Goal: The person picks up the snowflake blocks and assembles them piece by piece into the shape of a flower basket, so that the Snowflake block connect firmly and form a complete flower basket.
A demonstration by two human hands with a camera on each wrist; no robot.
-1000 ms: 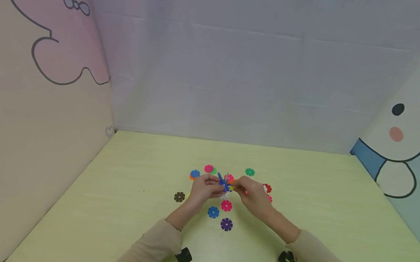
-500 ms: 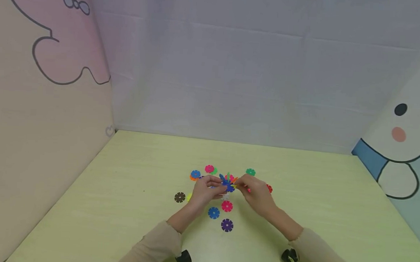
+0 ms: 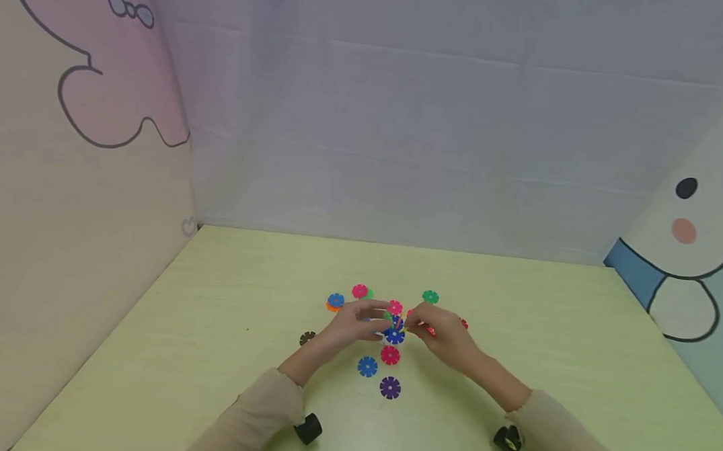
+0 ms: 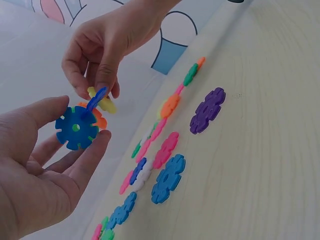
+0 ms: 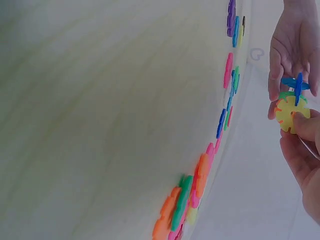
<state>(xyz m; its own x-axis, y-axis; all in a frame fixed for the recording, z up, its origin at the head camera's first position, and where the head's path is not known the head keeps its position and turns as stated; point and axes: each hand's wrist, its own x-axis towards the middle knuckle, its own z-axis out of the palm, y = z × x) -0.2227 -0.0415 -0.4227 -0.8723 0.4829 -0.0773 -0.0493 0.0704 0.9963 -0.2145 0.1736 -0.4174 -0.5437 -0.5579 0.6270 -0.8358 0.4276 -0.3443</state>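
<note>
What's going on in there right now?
A person is handling a small cluster of joined discs, held up off the table. The right hand pinches its yellow disc. The left hand has its fingers spread around its light blue disc; whether they touch it, I can't tell. More discs lie loose below, with a purple disc nearest the person.

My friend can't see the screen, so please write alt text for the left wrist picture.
The person's right hand pinches the yellow disc in a small cluster of interlocked, notched plastic discs, while the left hand sits open around the cluster's light blue disc. To the right, loose notched discs, including a purple one, lie on a pale wood-grain table.
</note>
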